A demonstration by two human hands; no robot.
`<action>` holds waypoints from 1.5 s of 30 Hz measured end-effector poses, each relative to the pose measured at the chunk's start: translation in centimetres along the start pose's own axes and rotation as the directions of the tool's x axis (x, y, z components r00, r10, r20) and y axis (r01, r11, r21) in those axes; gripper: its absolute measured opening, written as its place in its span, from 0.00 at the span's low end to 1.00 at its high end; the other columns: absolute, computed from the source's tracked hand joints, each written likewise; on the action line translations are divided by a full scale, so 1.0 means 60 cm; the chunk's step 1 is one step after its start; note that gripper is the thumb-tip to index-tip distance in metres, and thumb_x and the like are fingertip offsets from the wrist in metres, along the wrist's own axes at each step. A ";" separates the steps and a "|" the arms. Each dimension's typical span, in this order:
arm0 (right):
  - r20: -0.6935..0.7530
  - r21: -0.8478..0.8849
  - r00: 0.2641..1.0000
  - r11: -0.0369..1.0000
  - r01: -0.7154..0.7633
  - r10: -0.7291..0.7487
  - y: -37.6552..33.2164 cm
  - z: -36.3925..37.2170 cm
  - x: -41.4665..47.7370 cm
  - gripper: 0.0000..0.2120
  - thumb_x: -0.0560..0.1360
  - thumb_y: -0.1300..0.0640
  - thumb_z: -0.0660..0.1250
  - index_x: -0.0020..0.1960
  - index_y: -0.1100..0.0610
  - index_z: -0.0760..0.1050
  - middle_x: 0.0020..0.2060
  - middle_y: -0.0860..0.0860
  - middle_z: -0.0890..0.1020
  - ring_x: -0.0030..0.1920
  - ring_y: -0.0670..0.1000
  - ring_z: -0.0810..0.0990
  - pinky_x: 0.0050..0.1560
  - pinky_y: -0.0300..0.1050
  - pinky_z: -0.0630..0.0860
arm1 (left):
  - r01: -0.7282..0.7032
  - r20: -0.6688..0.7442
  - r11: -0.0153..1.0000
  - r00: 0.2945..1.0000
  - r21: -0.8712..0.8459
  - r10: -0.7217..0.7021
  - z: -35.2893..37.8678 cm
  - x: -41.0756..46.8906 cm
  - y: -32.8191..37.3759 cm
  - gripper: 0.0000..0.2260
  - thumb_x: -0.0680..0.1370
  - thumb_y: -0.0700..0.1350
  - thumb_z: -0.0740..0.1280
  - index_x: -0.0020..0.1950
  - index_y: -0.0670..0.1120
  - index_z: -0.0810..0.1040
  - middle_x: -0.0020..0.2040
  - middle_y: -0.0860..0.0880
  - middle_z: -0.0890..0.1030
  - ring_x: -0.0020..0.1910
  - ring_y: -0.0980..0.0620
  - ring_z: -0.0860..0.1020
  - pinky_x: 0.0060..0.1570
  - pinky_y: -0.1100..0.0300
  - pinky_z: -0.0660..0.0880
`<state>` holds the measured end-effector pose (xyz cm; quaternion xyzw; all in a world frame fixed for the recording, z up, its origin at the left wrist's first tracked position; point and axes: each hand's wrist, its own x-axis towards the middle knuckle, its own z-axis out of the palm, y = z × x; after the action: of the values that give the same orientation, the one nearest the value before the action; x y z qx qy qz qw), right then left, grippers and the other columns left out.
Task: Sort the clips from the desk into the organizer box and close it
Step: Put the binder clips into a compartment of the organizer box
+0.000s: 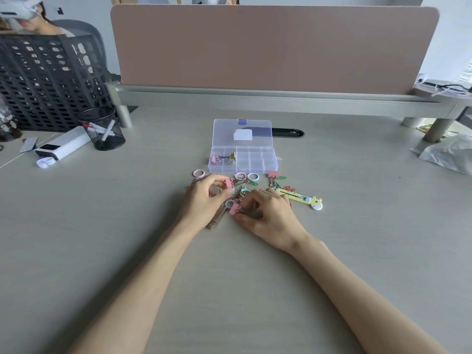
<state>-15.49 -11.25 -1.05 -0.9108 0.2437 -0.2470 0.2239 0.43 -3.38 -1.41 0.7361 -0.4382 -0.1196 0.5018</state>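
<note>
A clear plastic organizer box (258,164) lies open on the desk, its lid (242,132) tilted back. Its left compartments hold a pink binder clip (214,159) and a yellow-green one (232,156). In front of the box lies a pile of coloured paper clips (244,186), rings and binder clips. My left hand (208,198) pinches a pink binder clip (228,183) over the pile. My right hand (268,213) grips another pink binder clip (234,208) low at the desk. One more pink binder clip (272,175) lies right of the pile.
A yellow giraffe-shaped cutter (301,199) lies right of my right hand. A black mesh pen cup (102,129) and a white device (61,148) stand at the left. A pink divider panel (268,47) on a grey rail closes the back. Crumpled plastic (449,154) sits far right.
</note>
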 end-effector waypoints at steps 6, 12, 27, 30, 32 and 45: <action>-0.096 0.097 0.995 0.994 0.046 -0.037 0.014 -0.003 0.006 0.07 0.71 0.62 0.67 0.43 0.50 0.78 0.39 0.42 0.81 0.40 0.49 0.78 0.48 0.50 0.75 | 0.005 0.007 1.000 1.000 0.000 -0.005 0.000 -0.002 0.007 0.07 0.73 0.47 0.71 0.43 0.60 0.78 0.41 0.60 0.81 0.31 0.59 0.71 0.39 0.61 0.70; -0.187 0.126 0.982 0.992 0.006 0.018 0.026 -0.015 0.014 0.08 0.74 0.62 0.68 0.48 0.51 0.82 0.39 0.48 0.84 0.35 0.47 0.78 0.40 0.34 0.73 | 0.003 0.021 1.000 1.000 0.029 -0.004 0.003 -0.003 0.007 0.10 0.72 0.46 0.72 0.44 0.62 0.77 0.38 0.65 0.80 0.31 0.58 0.70 0.39 0.58 0.71; -0.104 0.480 0.968 0.864 -0.154 0.230 0.024 -0.022 0.024 0.03 0.73 0.56 0.72 0.43 0.55 0.82 0.30 0.48 0.80 0.29 0.45 0.72 0.33 0.36 0.71 | -0.317 0.083 0.937 0.948 0.148 0.308 0.011 -0.014 0.015 0.16 0.68 0.48 0.76 0.54 0.54 0.80 0.37 0.62 0.76 0.38 0.63 0.70 0.39 0.65 0.67; -0.086 0.493 0.970 0.856 -0.156 0.226 0.024 -0.020 0.024 0.03 0.72 0.55 0.72 0.43 0.54 0.82 0.33 0.53 0.83 0.32 0.50 0.76 0.37 0.43 0.74 | -0.335 0.041 0.918 0.942 0.211 0.334 0.011 -0.014 0.018 0.15 0.68 0.47 0.76 0.54 0.53 0.81 0.34 0.63 0.73 0.39 0.66 0.70 0.38 0.70 0.64; -0.088 0.493 0.971 0.857 -0.152 0.222 0.024 -0.020 0.024 0.03 0.72 0.54 0.72 0.44 0.53 0.82 0.34 0.53 0.83 0.33 0.50 0.76 0.38 0.43 0.74 | -0.336 0.027 0.909 0.940 0.246 0.340 0.010 -0.015 0.019 0.14 0.69 0.48 0.75 0.53 0.54 0.81 0.34 0.63 0.72 0.39 0.67 0.70 0.38 0.72 0.63; -0.193 0.410 0.938 0.892 -0.191 0.289 0.016 -0.027 0.020 0.10 0.74 0.60 0.64 0.49 0.48 0.81 0.47 0.39 0.78 0.53 0.47 0.75 0.49 0.41 0.74 | -0.324 -0.030 0.880 0.934 0.347 0.356 0.008 -0.010 0.010 0.13 0.72 0.49 0.73 0.55 0.54 0.80 0.46 0.57 0.80 0.43 0.63 0.67 0.41 0.63 0.69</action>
<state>-15.81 -13.14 0.15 -0.7733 0.3278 -0.3722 0.3948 -0.53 -3.30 -1.28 0.7270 -0.5508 0.0813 0.4018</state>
